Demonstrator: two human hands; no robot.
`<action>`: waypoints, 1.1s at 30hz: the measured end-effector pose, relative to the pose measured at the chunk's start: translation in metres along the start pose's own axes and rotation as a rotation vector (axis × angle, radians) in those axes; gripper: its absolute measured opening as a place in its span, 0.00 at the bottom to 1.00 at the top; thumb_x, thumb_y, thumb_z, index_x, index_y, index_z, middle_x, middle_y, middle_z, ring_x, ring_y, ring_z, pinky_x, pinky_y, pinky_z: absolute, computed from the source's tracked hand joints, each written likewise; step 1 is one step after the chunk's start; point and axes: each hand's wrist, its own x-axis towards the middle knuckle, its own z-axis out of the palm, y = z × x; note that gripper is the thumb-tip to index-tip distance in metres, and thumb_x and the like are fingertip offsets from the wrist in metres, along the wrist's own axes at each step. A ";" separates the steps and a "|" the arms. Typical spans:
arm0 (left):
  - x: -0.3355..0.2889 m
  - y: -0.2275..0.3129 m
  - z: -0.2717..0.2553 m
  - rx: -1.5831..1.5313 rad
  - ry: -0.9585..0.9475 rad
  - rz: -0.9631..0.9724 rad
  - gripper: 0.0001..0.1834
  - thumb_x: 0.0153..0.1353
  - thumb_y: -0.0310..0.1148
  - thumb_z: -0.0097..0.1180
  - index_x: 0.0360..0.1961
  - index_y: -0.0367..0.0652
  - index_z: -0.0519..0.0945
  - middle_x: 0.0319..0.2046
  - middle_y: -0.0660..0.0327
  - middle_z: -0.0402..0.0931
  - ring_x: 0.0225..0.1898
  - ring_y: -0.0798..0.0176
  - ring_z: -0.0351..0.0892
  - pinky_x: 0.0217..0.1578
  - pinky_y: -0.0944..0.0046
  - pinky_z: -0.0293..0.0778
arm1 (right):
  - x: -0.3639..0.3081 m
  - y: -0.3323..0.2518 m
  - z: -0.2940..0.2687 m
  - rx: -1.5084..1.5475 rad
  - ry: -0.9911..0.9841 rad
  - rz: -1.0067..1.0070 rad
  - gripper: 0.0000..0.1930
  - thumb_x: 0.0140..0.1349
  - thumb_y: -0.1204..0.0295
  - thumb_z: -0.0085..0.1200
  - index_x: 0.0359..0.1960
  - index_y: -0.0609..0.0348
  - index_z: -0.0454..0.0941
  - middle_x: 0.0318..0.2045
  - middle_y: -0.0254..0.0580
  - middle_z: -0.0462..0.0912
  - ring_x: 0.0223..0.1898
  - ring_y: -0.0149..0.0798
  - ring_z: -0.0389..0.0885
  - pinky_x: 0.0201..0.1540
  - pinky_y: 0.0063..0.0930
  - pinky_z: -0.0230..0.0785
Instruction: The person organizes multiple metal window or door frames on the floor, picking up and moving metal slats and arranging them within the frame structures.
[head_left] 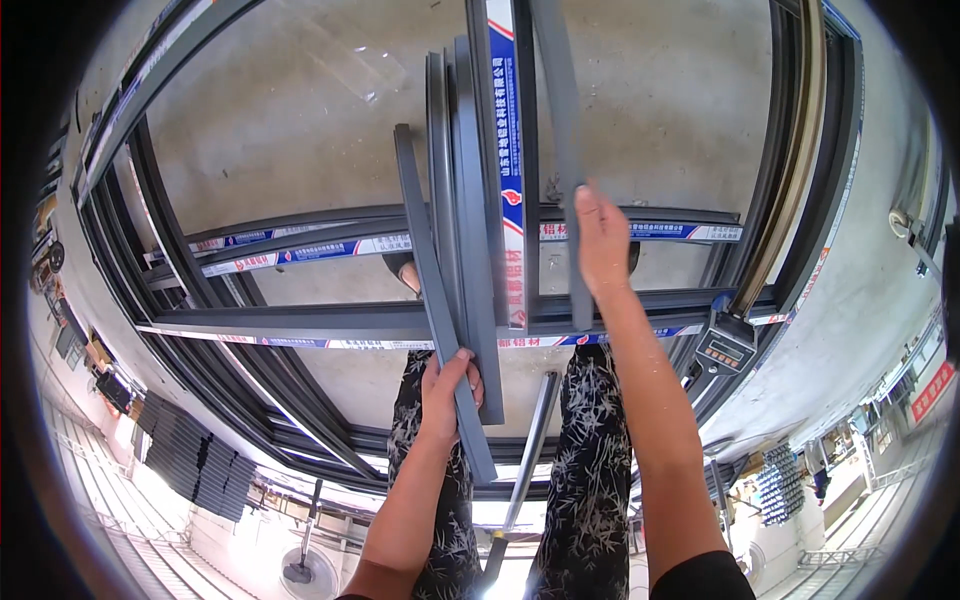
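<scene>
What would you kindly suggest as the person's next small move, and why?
I would probably turn the blurred, straight grey metal strip in the right hand parallel to the grey central bar with blue-and-white film, since it appears to slant beside that bar, while the left hand holds a separate slim grey metal strip.

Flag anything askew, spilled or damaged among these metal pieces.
No spill or damage stands out. The grey strip in the left hand looks askew, slanting rather than parallel to the neighbouring strips.
</scene>
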 end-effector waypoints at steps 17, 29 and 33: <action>0.003 -0.001 0.000 -0.025 -0.012 0.029 0.16 0.61 0.42 0.53 0.38 0.39 0.69 0.17 0.63 0.64 0.14 0.69 0.64 0.14 0.71 0.60 | -0.010 0.008 -0.009 0.193 0.009 -0.006 0.28 0.69 0.54 0.40 0.58 0.68 0.67 0.55 0.48 0.72 0.53 0.40 0.71 0.59 0.30 0.58; 0.007 -0.008 0.002 -0.073 -0.027 0.017 0.15 0.62 0.41 0.52 0.37 0.39 0.69 0.17 0.63 0.64 0.14 0.69 0.65 0.15 0.71 0.61 | -0.056 0.037 0.018 0.190 -0.136 0.140 0.34 0.70 0.48 0.30 0.66 0.65 0.54 0.64 0.48 0.59 0.66 0.38 0.54 0.67 0.29 0.43; 0.004 -0.006 0.000 -0.053 -0.015 0.021 0.15 0.62 0.41 0.51 0.38 0.39 0.69 0.17 0.63 0.65 0.14 0.69 0.65 0.15 0.71 0.61 | -0.090 0.032 -0.009 0.179 -0.090 0.198 0.24 0.67 0.61 0.47 0.58 0.67 0.66 0.56 0.49 0.70 0.58 0.43 0.68 0.61 0.27 0.55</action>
